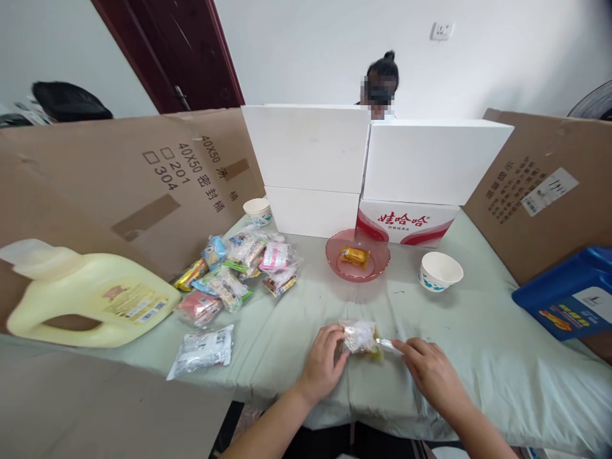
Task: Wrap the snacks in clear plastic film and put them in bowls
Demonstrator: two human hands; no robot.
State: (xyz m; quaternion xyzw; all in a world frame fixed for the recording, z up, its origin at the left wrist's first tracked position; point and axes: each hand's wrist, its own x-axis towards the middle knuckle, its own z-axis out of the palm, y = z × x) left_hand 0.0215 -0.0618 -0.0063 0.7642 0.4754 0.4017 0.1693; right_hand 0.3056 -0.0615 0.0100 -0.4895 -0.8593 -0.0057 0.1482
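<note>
Nearest, the left hand [321, 364] pinches a clear snack packet [359, 336] on the pale green cloth [478, 331], fingers clamped on its edge, while the right hand [430, 370] nips its other end. Tearing cleanly likely needs steady opposing pulls. Beyond sits a pink bowl [335, 258] holding a yellow sweet [354, 256].

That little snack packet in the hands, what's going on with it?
A person holds a small clear snack packet on the pale green table cover, left hand gripping one side, right hand pinching its end. A pink bowl beyond holds one yellow packet; more packets lie to the left.
</note>
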